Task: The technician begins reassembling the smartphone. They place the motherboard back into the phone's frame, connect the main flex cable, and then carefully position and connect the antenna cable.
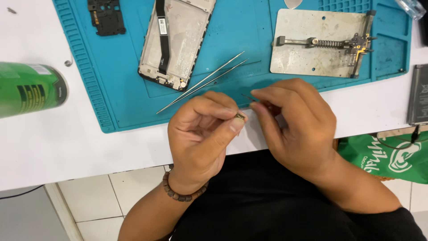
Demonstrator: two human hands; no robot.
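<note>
1. Your left hand (203,129) is curled with thumb and forefinger pinched on a tiny metallic part (240,116); that part sits at your fingertips just off the front edge of the white table (53,143), above your dark lap; a beaded bracelet (180,193) circles that wrist.
2. Your right hand (296,122) is bent inward, its fingers closed on a thin dark pointed tool (248,97); only the tip shows, near the small part but not clearly touching it; how much of the tool lies inside your grip cannot be told.
3. A teal work mat (240,40) covers the middle and back of the table, its front edge just beyond your knuckles.
4. A pair of slim metal tweezers (203,81) lies slanted on the mat near its front edge, just beyond your left hand and apart from it.
5. An opened phone frame (176,40) with a black ribbon strip rests behind the tweezers; a small black cover piece (106,17) lies toward the mat's back left corner.
6. A grey metal holding plate (318,42) with a spring clamp sits on the right part of the mat, beyond your right hand.
7. A green can (29,88) lies at the table's left edge; a dark flat battery (419,93) rests at the right edge; a green bag (392,156) hangs below the front right.
</note>
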